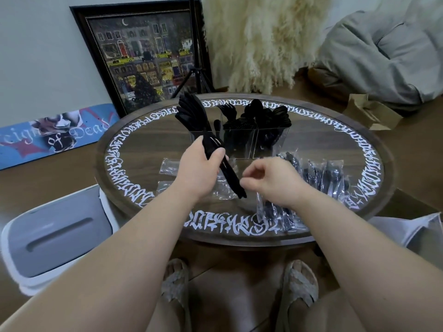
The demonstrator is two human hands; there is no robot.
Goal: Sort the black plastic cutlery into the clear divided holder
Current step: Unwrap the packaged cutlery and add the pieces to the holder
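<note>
1. Here the left hand (201, 164) gripped a bundle of black knives (206, 140) by the handles, blades fanned upward over the far-left part of the table (335, 140).
2. The right hand (268, 180) had its fingers curled at the bundle's lower end, near the table's middle; whether it pinched a handle or a scrap of wrap, I could not tell.
3. The clear holder (239, 142) stood toward the far edge; forks (230, 116) and spoons (268, 113) filled its middle and right sections, and the left one looked nearly empty.
4. Judgement: square the handles first, then lower the bundle handles-down into the left section, steadying the light holder against tipping.
5. Wrapped packs (318, 176) lay toward the right edge, empty wrappers (167, 166) toward the left.
6. Room: round dark table with white lettering, a bin (55, 236) at its near-left, a framed picture (143, 56) against the wall.
</note>
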